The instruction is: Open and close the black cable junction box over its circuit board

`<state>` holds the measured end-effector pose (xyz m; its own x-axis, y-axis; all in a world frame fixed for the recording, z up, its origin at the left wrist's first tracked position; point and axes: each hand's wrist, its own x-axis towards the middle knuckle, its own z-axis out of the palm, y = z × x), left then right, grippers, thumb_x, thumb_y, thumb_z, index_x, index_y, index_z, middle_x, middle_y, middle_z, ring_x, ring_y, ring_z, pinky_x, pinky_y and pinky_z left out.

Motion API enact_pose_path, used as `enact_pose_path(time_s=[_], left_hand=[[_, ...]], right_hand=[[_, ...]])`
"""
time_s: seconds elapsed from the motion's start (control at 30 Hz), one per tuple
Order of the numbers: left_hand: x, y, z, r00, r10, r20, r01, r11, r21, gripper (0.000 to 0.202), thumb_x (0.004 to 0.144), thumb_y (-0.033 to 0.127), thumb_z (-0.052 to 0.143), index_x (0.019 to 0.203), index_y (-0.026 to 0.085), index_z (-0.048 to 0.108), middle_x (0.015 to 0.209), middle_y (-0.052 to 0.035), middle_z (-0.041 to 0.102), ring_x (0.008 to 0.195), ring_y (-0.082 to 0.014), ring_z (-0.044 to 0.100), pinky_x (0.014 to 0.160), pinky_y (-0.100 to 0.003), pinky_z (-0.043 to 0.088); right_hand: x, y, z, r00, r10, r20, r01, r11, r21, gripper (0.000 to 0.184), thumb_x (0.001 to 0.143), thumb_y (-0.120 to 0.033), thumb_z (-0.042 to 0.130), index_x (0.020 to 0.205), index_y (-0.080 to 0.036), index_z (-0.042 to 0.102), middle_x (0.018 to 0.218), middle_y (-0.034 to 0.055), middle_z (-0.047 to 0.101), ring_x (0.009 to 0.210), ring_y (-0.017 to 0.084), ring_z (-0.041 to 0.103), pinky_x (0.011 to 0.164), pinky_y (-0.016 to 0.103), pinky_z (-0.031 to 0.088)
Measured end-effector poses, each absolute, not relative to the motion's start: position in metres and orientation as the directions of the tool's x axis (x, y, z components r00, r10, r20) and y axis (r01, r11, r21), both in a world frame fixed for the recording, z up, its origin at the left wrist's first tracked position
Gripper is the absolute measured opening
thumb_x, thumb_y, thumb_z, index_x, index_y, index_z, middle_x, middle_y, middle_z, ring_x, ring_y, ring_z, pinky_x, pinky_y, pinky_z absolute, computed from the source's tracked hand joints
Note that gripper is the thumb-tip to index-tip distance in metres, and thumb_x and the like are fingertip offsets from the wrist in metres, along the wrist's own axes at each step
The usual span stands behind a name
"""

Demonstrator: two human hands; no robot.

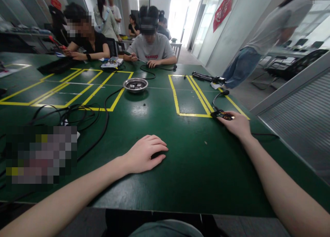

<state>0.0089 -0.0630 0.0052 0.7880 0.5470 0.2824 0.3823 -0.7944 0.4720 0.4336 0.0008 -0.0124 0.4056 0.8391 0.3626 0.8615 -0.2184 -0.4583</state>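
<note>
My left hand [146,154] lies palm down on the green table [196,171], fingers loosely stretched out and nothing in them. Out to the right, my right hand [238,124] grips a small black device with orange and gold spots [223,115], low over the tabletop near the yellow tape. Part of that device is hidden by my fingers, and its exact kind is unclear. A grey cable [213,99] rises behind it to a round black end [226,92].
A metal bowl [127,89] holds several small silvery pieces. Black cables [106,116] run over the left side, beside a blurred-out object [42,154]. Yellow tape [193,114] outlines boxes. A black tripod-like item [206,77] lies at the far right. Two people [154,46] work opposite.
</note>
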Motion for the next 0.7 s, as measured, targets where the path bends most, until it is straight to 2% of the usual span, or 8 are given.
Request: enact_pose_path(time_s=[0.1, 0.2, 0.33, 0.4, 0.47, 0.53, 0.6, 0.7], left_hand=[[0.009, -0.063, 0.006, 0.781, 0.556, 0.284, 0.385, -0.787, 0.482, 0.022, 0.098, 0.026, 0.061, 0.116, 0.022, 0.072, 0.119, -0.0068, 0.076, 0.112, -0.024, 0.068, 0.099, -0.043, 0.052], [0.01, -0.063, 0.007, 0.761, 0.576, 0.3, 0.398, -0.779, 0.484, 0.026, 0.098, 0.025, 0.059, 0.122, 0.022, 0.069, 0.123, -0.0079, 0.074, 0.114, -0.0242, 0.067, 0.1, -0.044, 0.052], [0.009, -0.061, 0.009, 0.686, 0.613, 0.392, 0.421, -0.774, 0.473, 0.037, 0.095, 0.031, 0.064, 0.131, 0.021, 0.064, 0.132, -0.0122, 0.068, 0.12, -0.0275, 0.063, 0.101, -0.045, 0.052], [0.008, -0.061, 0.01, 0.686, 0.605, 0.404, 0.417, -0.782, 0.463, 0.035, 0.09, 0.038, 0.07, 0.121, 0.02, 0.068, 0.119, -0.0115, 0.071, 0.11, -0.0267, 0.065, 0.094, -0.042, 0.054], [0.007, -0.06, 0.01, 0.737, 0.572, 0.36, 0.407, -0.801, 0.438, 0.028, 0.088, 0.044, 0.072, 0.101, 0.02, 0.071, 0.099, -0.0075, 0.072, 0.092, -0.0227, 0.067, 0.083, -0.037, 0.053], [0.006, -0.06, 0.01, 0.785, 0.541, 0.301, 0.411, -0.819, 0.401, 0.03, 0.086, 0.049, 0.073, 0.088, 0.019, 0.069, 0.086, -0.0043, 0.069, 0.082, -0.0201, 0.065, 0.075, -0.034, 0.05], [0.006, -0.06, 0.01, 0.8, 0.539, 0.266, 0.433, -0.824, 0.366, 0.036, 0.083, 0.054, 0.076, 0.09, 0.019, 0.069, 0.089, -0.0048, 0.069, 0.084, -0.0212, 0.064, 0.074, -0.034, 0.049], [0.007, -0.061, 0.01, 0.781, 0.575, 0.243, 0.491, -0.806, 0.329, 0.049, 0.079, 0.059, 0.079, 0.105, 0.018, 0.07, 0.103, -0.0083, 0.069, 0.092, -0.025, 0.064, 0.08, -0.038, 0.051]], right_hand=[[0.392, -0.001, -0.01, 0.24, 0.926, 0.291, 0.876, -0.077, -0.477, 0.033, 0.076, -0.037, 0.077, 0.102, -0.018, 0.075, 0.096, 0.01, 0.076, 0.089, 0.03, 0.07, 0.082, 0.043, 0.056], [0.343, -0.015, -0.007, -0.109, 0.94, 0.323, 0.822, 0.268, -0.502, 0.028, 0.08, -0.035, 0.075, 0.103, -0.02, 0.075, 0.104, 0.0098, 0.076, 0.095, 0.028, 0.072, 0.086, 0.043, 0.057], [0.287, -0.049, -0.003, -0.564, 0.772, 0.293, 0.57, 0.621, -0.539, 0.027, 0.085, -0.03, 0.076, 0.11, -0.02, 0.074, 0.099, 0.0065, 0.074, 0.088, 0.021, 0.072, 0.081, 0.032, 0.058], [0.268, -0.065, -0.003, -0.69, 0.672, 0.27, 0.449, 0.689, -0.568, 0.03, 0.084, -0.027, 0.077, 0.113, -0.02, 0.073, 0.101, 0.0063, 0.073, 0.087, 0.019, 0.072, 0.078, 0.028, 0.057], [0.258, -0.075, -0.003, -0.748, 0.616, 0.249, 0.398, 0.716, -0.574, 0.033, 0.083, -0.026, 0.079, 0.115, -0.02, 0.072, 0.102, 0.0056, 0.073, 0.086, 0.018, 0.072, 0.076, 0.027, 0.056], [0.255, -0.078, -0.004, -0.756, 0.601, 0.26, 0.376, 0.724, -0.579, 0.037, 0.082, -0.025, 0.079, 0.118, -0.021, 0.071, 0.106, 0.006, 0.072, 0.089, 0.018, 0.072, 0.078, 0.027, 0.057], [0.257, -0.076, -0.002, -0.734, 0.611, 0.297, 0.359, 0.72, -0.594, 0.04, 0.081, -0.023, 0.08, 0.12, -0.021, 0.069, 0.109, 0.0071, 0.07, 0.094, 0.019, 0.071, 0.082, 0.028, 0.057], [0.261, -0.074, 0.003, -0.687, 0.638, 0.349, 0.34, 0.706, -0.621, 0.038, 0.081, -0.02, 0.075, 0.118, -0.02, 0.068, 0.11, 0.008, 0.068, 0.095, 0.019, 0.069, 0.083, 0.03, 0.058]])
